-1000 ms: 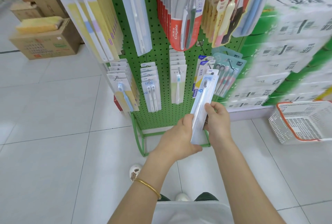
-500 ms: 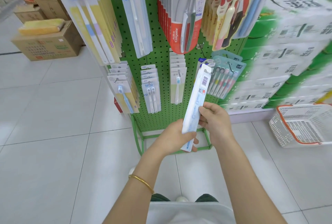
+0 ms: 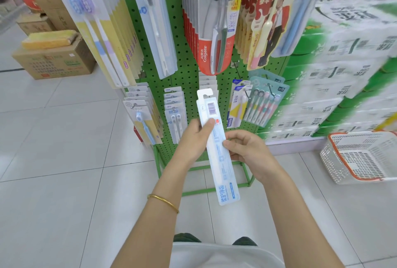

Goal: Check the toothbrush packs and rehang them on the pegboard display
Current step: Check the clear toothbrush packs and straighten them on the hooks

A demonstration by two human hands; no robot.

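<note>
A long pale-blue-and-white toothbrush pack (image 3: 219,156), barcode side shown, is held before the lower edge of the green perforated pegboard display (image 3: 189,74). Its upper part is gripped by the left hand (image 3: 193,138), its middle pinched by the right hand (image 3: 249,151).

**Q:** What does the person wear on the arms?
**A:** Both forearms are bare. A thin gold bangle (image 3: 163,200) circles the wrist of the left hand (image 3: 194,138).

**Q:** Any clothing?
**A:** A white top (image 3: 225,254) at the bottom edge. Two dark green patches (image 3: 186,237) show past its hem, too little to identify.
</note>
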